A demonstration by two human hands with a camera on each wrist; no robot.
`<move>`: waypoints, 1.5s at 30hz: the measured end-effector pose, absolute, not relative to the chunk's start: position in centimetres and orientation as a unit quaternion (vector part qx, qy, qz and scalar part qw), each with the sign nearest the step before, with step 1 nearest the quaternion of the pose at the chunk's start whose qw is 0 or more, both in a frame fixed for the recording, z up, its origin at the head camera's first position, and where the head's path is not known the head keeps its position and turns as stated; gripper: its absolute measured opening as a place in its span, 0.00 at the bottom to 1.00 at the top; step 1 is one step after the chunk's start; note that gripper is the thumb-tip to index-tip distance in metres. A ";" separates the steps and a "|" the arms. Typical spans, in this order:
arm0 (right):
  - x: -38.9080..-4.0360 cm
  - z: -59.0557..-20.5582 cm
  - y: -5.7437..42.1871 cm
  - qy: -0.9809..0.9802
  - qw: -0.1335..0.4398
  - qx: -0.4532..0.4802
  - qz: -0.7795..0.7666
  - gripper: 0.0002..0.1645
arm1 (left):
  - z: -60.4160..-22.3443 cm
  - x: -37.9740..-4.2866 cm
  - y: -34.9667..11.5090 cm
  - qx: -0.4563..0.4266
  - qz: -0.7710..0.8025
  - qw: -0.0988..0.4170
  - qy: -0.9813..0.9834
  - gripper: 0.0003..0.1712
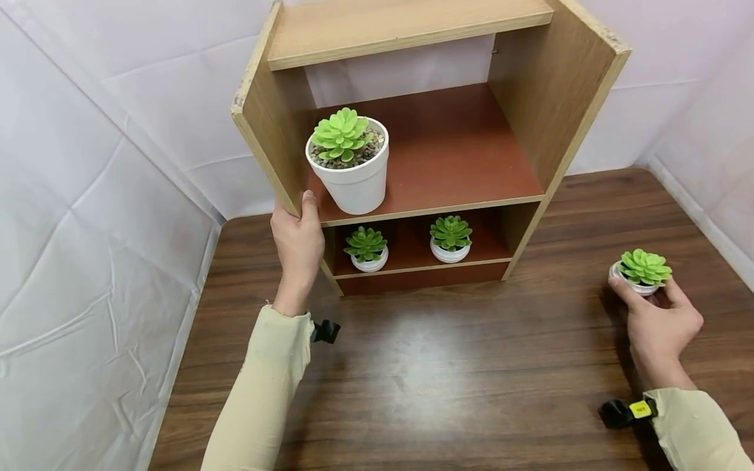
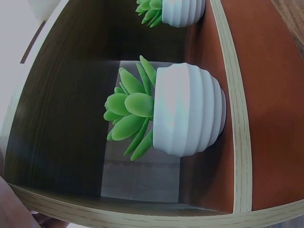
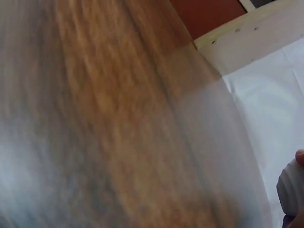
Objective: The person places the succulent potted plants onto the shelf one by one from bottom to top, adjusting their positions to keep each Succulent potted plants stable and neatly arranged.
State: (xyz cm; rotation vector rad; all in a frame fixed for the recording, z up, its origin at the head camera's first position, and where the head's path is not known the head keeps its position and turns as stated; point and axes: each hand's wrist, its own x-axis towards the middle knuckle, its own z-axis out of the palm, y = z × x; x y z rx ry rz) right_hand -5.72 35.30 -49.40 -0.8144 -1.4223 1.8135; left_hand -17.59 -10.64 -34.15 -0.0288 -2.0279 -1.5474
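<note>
On the right, my right hand point(image 1: 662, 327) holds a small potted succulent point(image 1: 643, 268) by its white pot, thumb on one side and fingers on the other. The same pot point(image 3: 290, 187) shows at the edge of the right wrist view. My left hand point(image 1: 297, 242) grips the left side panel of a wooden shelf unit point(image 1: 432, 209), thumb on the front and fingers behind it. A larger potted succulent point(image 1: 356, 173) stands on the middle shelf, close to that thumb. Two small potted succulents, a left one point(image 1: 368, 252) and a right one point(image 1: 450, 242), sit in the lower compartment.
The shelf unit stands on a dark wooden table point(image 1: 412, 366). White sheeting point(image 1: 106, 196) hangs at the left, back and right. A top board point(image 1: 406, 26) spans the unit above the large pot. Black camera mounts sit on both wrists.
</note>
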 end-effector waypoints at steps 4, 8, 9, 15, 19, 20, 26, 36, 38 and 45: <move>-5.6 -48.7 34.6 -0.547 0.338 -0.308 0.701 0.38 | -34.2 -17.5 -10.7 -0.006 -0.579 0.292 -0.761 0.16; -5.3 -47.8 33.8 -0.556 0.350 -0.280 0.700 0.37 | -34.3 -17.5 -10.7 -0.010 -0.581 0.290 -0.761 0.17; -5.2 -47.5 33.6 -0.559 0.354 -0.269 0.700 0.36 | -34.3 -17.5 -10.7 -0.011 -0.582 0.290 -0.760 0.17; -4.7 -45.5 32.0 -0.583 0.364 -0.219 0.693 0.35 | -34.4 -17.5 -10.7 -0.019 -0.587 0.287 -0.757 0.18; -4.6 -45.2 31.3 -0.591 0.360 -0.212 0.690 0.34 | -34.4 -17.4 -10.6 -0.023 -0.583 0.289 -0.759 0.18; -4.6 -45.2 31.3 -0.590 0.358 -0.213 0.692 0.35 | -34.4 -17.4 -10.6 -0.023 -0.583 0.289 -0.759 0.18; -4.5 -44.8 30.6 -0.588 0.356 -0.209 0.696 0.36 | -34.3 -17.5 -10.6 -0.021 -0.575 0.290 -0.765 0.18; -4.5 -43.7 29.6 -0.624 0.354 -0.183 0.672 0.34 | -34.4 -17.6 -10.7 -0.016 -0.575 0.290 -0.765 0.19; -4.5 -43.6 29.4 -0.631 0.352 -0.190 0.665 0.34 | -34.4 -17.7 -10.7 -0.015 -0.575 0.291 -0.765 0.18; -4.5 -42.5 28.8 -0.611 0.341 -0.182 0.691 0.35 | -34.4 -17.8 -10.7 -0.019 -0.579 0.291 -0.762 0.19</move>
